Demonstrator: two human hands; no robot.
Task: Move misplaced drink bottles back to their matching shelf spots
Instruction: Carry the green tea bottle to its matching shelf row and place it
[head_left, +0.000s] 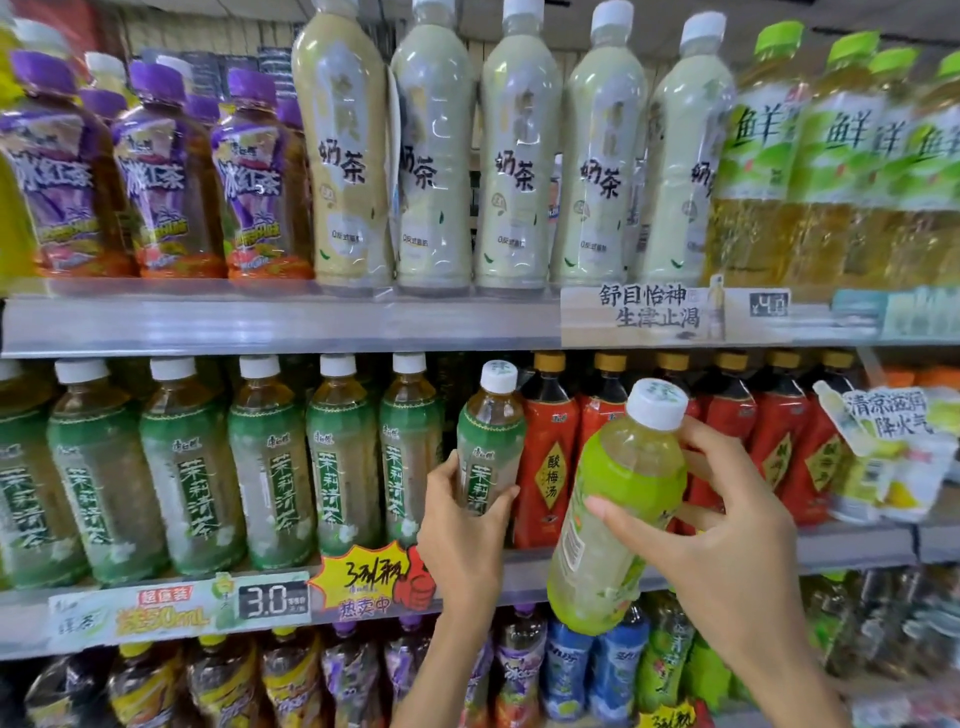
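I see my left hand (460, 525) wrapped around a jasmine tea bottle (488, 441) with a dark green label and a white cap. This bottle stands on the middle shelf (857, 545), at the right end of the row of jasmine tea bottles (270, 467), and it touches the red plum drink bottles (550, 447) on its right side. My right hand (722, 525) grips a light green bottle (618, 509) with a white cap. I hold this one in the air in front of the red bottles, tilted, with its cap toward the upper right and its bottom hanging lower than the shelf edge. My thumb lies across its front and the fingers are behind its neck. On the upper shelf (280, 322) I see purple-cap tea bottles (166, 171), pale milk tea bottles (436, 150) and bottles with green caps (831, 156).
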